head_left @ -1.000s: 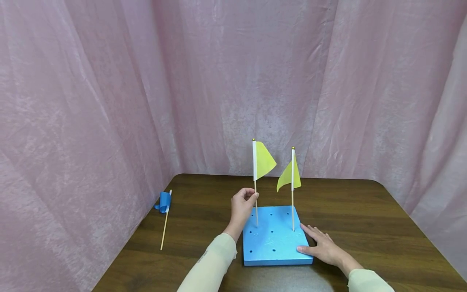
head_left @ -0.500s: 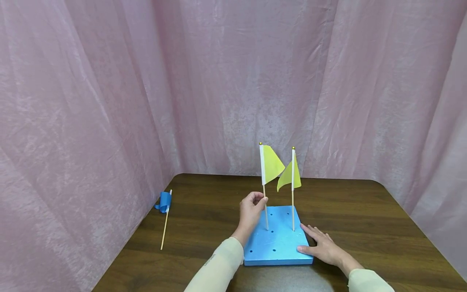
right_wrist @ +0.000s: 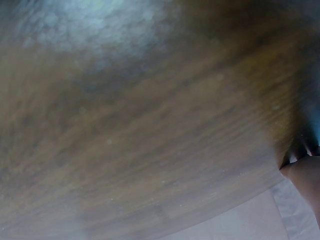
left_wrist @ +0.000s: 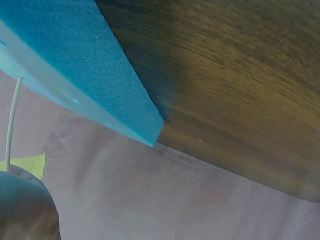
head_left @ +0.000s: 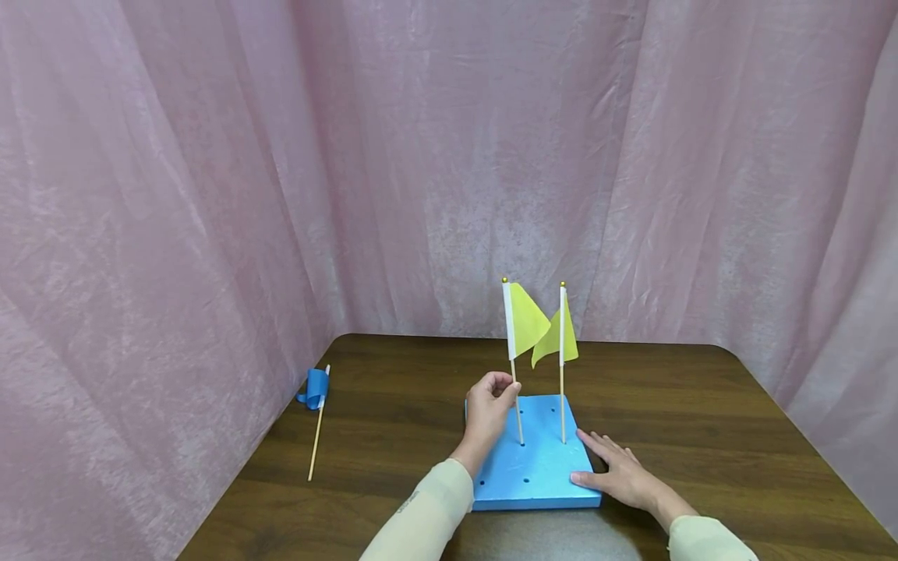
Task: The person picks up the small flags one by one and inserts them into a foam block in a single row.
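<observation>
My left hand [head_left: 489, 409] pinches the wooden stick of a yellow flag [head_left: 528, 321], which tilts slightly left at its top. That stick's lower end meets the middle hole of a blue foam board [head_left: 550, 475]; how deep it sits I cannot tell. A second yellow flag [head_left: 570, 336] stands upright in the board to the right. With fingers spread, my right hand [head_left: 624, 474] rests against the board's right edge, thumb on top. In the left wrist view, the held stick [left_wrist: 12, 120] rises from the fingers to the board [left_wrist: 85, 60]. Only part of the right hand [right_wrist: 306, 182] shows in its wrist view.
A blue flag [head_left: 317, 388], its cloth curled round the stick, lies at the left of the brown wooden table [head_left: 393, 366]. More holes dot the board. Pink curtains [head_left: 491, 156] hang behind and at the sides.
My left hand has moved the held yellow flag rightward and slightly down, from the board's left part to its middle hole. The right hand has stayed nearly still.
</observation>
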Tool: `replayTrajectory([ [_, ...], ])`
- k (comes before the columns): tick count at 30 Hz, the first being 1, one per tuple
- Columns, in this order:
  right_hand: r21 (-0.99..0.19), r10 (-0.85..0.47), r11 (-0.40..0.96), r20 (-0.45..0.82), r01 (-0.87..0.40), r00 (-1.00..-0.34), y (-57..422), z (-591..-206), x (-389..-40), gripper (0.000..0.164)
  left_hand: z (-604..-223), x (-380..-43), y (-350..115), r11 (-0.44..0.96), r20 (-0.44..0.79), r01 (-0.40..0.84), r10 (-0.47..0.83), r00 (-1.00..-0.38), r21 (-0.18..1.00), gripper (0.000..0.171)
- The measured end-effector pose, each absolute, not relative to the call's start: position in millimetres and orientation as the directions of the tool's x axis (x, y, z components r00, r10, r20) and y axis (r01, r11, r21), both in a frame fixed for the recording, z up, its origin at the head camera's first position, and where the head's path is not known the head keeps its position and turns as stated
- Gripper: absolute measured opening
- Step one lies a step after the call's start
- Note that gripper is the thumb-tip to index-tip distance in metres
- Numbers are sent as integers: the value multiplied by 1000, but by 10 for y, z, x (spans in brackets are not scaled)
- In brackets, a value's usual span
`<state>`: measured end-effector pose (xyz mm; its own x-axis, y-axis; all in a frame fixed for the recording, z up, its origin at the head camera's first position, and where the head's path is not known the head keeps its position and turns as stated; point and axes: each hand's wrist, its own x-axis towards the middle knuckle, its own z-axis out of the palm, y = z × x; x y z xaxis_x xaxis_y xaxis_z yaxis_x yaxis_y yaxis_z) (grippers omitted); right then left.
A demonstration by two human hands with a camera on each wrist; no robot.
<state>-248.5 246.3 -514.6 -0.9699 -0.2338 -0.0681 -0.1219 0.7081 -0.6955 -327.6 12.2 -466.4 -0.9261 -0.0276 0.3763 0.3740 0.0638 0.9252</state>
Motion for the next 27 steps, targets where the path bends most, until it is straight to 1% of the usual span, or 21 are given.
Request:
replayTrajectory([
  [10,-698,-234,706,-69,-121,-970,2462,-5133,-2484,84,-4642,-3239,125,54,372,372,11,-928,927,8],
  [16,-695,-227,710,-77,-111,-971,2459,-5135,-2491,85,-4658,-3211,103,104,375,376,29,-926,921,7],
  [23,-694,-221,712,-78,-106,-972,2454,-5139,-2492,86,-4731,-3215,85,214,362,363,46,-931,907,6],
  [27,-696,-220,711,-80,-103,-972,2455,-5141,-2488,86,-4755,-3226,79,244,364,366,55,-930,898,6],
])
